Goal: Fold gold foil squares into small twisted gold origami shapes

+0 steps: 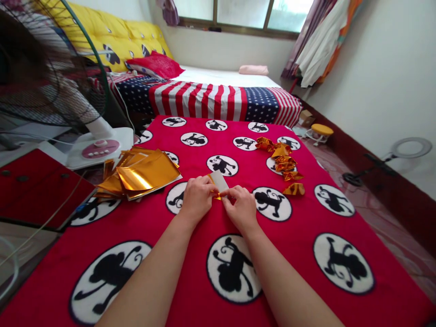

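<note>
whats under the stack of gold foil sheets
The stack of gold foil sheets lies on the red monkey-print blanket, overhanging its left edge. Whatever is directly beneath the stack is covered.

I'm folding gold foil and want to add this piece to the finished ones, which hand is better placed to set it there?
Probably the right hand. The finished folds lie up and to the right of it, while the left hand sits nearer the foil stack. Both hands pinch the piece now.

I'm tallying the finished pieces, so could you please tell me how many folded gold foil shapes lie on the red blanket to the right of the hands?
About 5: one farthest, then, and the nearest. They overlap, so more may be hidden.
</note>
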The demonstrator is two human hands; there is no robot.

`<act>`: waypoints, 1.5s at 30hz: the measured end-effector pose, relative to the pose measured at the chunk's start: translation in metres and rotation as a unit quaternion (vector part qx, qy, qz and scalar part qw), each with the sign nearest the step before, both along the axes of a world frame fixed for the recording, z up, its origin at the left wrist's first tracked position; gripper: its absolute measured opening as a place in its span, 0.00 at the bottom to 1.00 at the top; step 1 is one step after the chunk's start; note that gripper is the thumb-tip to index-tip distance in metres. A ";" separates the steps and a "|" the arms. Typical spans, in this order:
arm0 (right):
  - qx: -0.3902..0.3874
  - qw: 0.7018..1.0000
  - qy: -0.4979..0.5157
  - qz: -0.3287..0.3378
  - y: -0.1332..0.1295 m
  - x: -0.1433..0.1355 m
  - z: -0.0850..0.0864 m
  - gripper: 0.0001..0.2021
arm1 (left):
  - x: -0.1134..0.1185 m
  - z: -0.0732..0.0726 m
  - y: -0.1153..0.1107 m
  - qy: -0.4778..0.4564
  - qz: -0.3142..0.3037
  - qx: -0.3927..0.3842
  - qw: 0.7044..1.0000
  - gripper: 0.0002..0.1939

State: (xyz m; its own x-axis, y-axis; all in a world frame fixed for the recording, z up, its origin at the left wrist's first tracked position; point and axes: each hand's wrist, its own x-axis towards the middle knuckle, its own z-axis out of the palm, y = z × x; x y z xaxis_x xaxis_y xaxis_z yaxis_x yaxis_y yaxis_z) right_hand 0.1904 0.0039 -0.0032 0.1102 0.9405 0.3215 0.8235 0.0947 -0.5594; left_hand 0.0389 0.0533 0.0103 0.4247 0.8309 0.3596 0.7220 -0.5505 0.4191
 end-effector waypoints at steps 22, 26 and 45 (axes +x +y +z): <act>0.012 0.984 0.165 0.068 0.000 0.021 -0.005 0.17 | 0.004 -0.004 0.005 -0.131 -0.050 -0.089 0.986 0.03; 0.028 0.983 0.162 0.084 0.001 0.021 -0.004 0.13 | 0.003 -0.004 0.004 -0.129 -0.055 -0.082 0.987 0.03; 0.096 0.993 0.020 0.061 0.006 0.022 0.003 0.08 | 0.005 -0.007 0.007 -0.089 0.024 -0.032 0.995 0.02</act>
State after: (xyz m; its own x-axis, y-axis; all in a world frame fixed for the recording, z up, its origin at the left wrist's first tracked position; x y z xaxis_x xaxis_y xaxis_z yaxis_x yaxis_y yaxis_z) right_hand 0.2122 0.0098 0.0002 0.0151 0.8696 0.4934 0.7770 0.3004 -0.5531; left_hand 0.0439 0.0605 0.0032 0.3183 0.8723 0.3711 0.6573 -0.4852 0.5767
